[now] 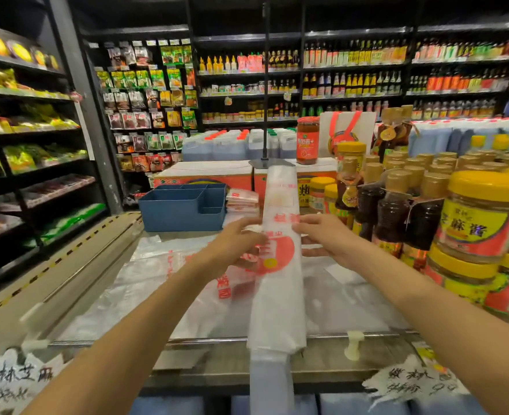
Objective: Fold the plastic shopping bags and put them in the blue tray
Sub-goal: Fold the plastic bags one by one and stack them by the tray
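The blue tray (181, 209) looks to hold nothing yet — a small stack of folded bags (242, 200) lies just beside it, not inside. One bag (280, 265), folded into a long narrow strip, lies lengthwise across the worktop (352, 307); the left hand (235, 247) and right hand (322, 238) pinch its edges with curled fingers. More flat bags (169, 274) wait beneath — most of the job remains.

Jars (484, 217): yellow-lidded, stacked at right.
Bottles (392, 211): dark, grouped beside the jars.
Shelves (352, 73): lined with sauces behind.
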